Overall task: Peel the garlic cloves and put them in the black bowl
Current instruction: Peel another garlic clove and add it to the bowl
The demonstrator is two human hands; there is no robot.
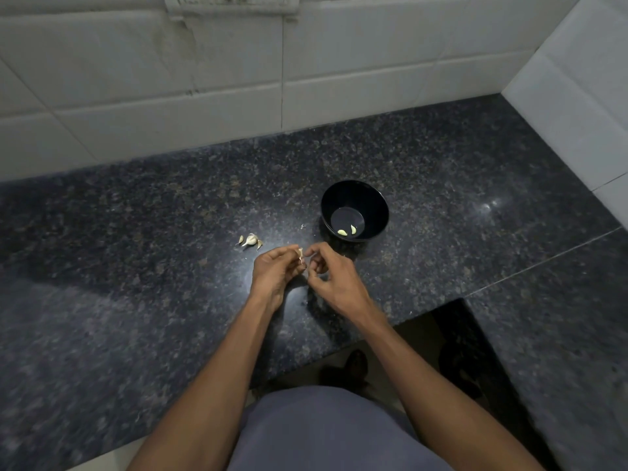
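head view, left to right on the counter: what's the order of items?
garlic pieces → left hand → garlic clove pinched between both hands → right hand → black bowl holding two peeled cloves

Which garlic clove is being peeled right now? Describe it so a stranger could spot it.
Start at the round black bowl on the dark speckled granite counter, then look just in front of it, where the left hand and right hand meet. The pale papery garlic clove is pinched between them; unlike the loose garlic pieces on the counter, it is held.
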